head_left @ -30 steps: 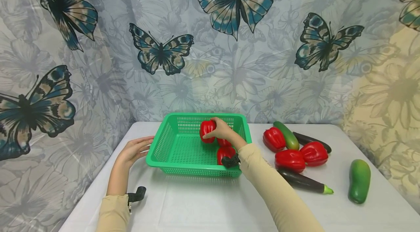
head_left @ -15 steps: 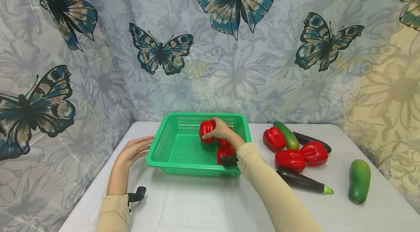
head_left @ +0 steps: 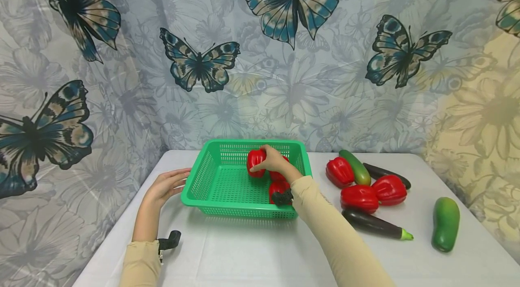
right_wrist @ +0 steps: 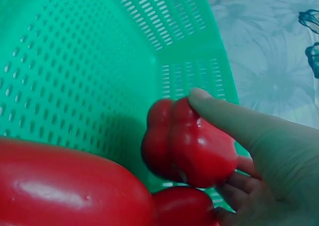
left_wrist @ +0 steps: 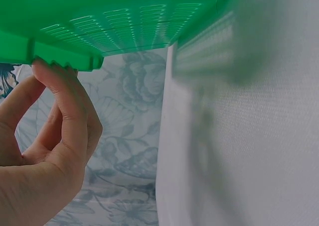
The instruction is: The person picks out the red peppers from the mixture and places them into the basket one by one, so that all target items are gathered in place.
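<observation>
A green plastic basket (head_left: 227,187) with slotted walls sits on the white table. In its right half, my right hand (head_left: 276,161) holds a red bell pepper (head_left: 256,164) between thumb and fingers. The right wrist view shows the thumb across the top of this bell pepper (right_wrist: 192,146), the other fingers partly hidden behind it. Two more red bell peppers (head_left: 277,191) lie in the basket beneath that hand and wrist. At the basket's left side, my left hand (head_left: 163,186) touches the rim with extended fingertips; its fingers (left_wrist: 72,106) meet the rim's underside in the left wrist view.
Right of the basket lie several red bell peppers (head_left: 359,198), a cucumber (head_left: 355,167), a dark eggplant (head_left: 375,225) with a green tip and another long dark vegetable (head_left: 383,174). A thick green vegetable (head_left: 445,224) lies farther right. Butterfly-patterned cloth hangs behind the table.
The right wrist and forearm have shifted slightly left, while the held bell pepper stays almost in place. The left hand and the basket have not moved.
</observation>
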Available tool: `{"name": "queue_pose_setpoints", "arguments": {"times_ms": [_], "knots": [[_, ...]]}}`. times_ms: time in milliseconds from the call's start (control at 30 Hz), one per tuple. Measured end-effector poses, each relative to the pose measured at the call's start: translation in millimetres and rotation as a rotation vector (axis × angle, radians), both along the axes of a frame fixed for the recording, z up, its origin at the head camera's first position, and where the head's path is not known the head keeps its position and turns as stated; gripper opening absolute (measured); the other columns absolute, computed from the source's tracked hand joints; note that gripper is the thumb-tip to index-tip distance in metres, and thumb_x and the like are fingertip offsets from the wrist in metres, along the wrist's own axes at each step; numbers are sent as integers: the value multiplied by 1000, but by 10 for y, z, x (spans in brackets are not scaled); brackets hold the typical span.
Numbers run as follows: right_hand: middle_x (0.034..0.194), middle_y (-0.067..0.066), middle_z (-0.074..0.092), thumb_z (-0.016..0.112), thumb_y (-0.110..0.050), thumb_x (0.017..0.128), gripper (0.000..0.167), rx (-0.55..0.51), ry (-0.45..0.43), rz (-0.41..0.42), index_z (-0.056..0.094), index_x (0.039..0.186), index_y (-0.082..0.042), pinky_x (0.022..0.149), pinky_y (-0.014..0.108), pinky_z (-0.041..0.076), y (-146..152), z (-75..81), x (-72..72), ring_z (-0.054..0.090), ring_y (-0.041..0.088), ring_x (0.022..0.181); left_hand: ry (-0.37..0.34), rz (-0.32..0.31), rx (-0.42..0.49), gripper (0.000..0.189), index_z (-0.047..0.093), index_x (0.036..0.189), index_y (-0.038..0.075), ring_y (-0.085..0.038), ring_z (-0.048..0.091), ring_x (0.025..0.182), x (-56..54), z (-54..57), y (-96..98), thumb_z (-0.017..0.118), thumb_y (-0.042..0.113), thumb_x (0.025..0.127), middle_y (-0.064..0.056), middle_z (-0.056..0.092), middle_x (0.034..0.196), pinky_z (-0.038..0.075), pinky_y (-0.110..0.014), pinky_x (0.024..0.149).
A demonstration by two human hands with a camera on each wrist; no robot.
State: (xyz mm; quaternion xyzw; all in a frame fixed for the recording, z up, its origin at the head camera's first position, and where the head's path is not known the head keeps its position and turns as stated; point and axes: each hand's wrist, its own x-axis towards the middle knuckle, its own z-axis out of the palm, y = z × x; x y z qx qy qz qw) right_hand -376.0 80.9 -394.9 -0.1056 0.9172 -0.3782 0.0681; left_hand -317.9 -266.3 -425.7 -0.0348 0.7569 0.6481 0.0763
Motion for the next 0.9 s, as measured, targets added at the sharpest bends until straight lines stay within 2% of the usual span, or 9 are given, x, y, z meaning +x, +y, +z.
{"name": "queue_pose_setpoints", "arguments": {"times_ms": [433,667,900], "knots": [[135,15,54,85,-30,75,86,57,-7,-2,40,144,-4,95,45,52,-30,-49,-52,55,31,121,1,-3,-14,58,53,139,2,-5,65,98,4,1,0,68,32,92,14,65,110,53,-25,86],[130,14,57,86,-32,74,86,92,-3,-1,42,141,-3,95,43,52,-23,-40,-22,56,29,118,-3,-2,-12,59,52,140,2,-5,65,98,3,6,3,69,32,92,14,65,111,52,-25,86],[142,15,51,84,-38,75,91,181,-21,24,39,146,-4,104,46,47,-7,-20,20,49,33,131,-6,6,-11,59,52,139,1,-4,65,96,5,5,12,69,32,92,15,66,108,53,-24,85]]}}
